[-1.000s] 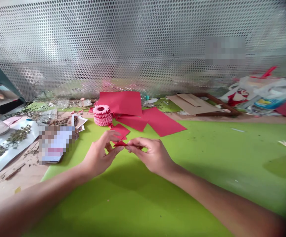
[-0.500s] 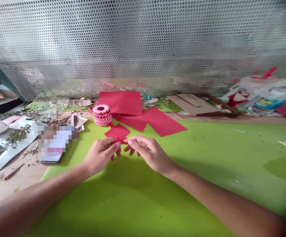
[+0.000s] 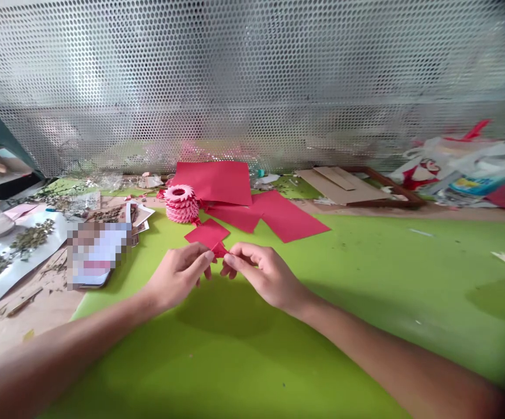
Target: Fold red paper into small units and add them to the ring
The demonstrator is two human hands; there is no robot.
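Between my two hands is a small folded piece of red paper (image 3: 219, 250), held above the green mat. My left hand (image 3: 178, 270) pinches its left end between thumb and fingers. The right end is pinched by my right hand (image 3: 270, 273). Just beyond my fingers lies a small stack of red paper squares (image 3: 207, 232). Behind that stands a round ring-shaped model (image 3: 181, 203) built from many folded pink and red paper pieces. Larger red sheets (image 3: 278, 215) lie flat to its right, and another red sheet (image 3: 213, 181) sits behind them.
A phone (image 3: 98, 259) lies at the left, beside dried plant bits (image 3: 32, 237) on white paper. Cardboard pieces (image 3: 344, 183) and plastic bags (image 3: 457, 171) rest at the back right. A perforated metal panel (image 3: 244, 75) rises behind the green mat (image 3: 366, 279).
The folded red paper has turned, so a small peaked shape now shows between my fingertips. My right hand's fingers have shifted slightly; both hands stay in about the same place.
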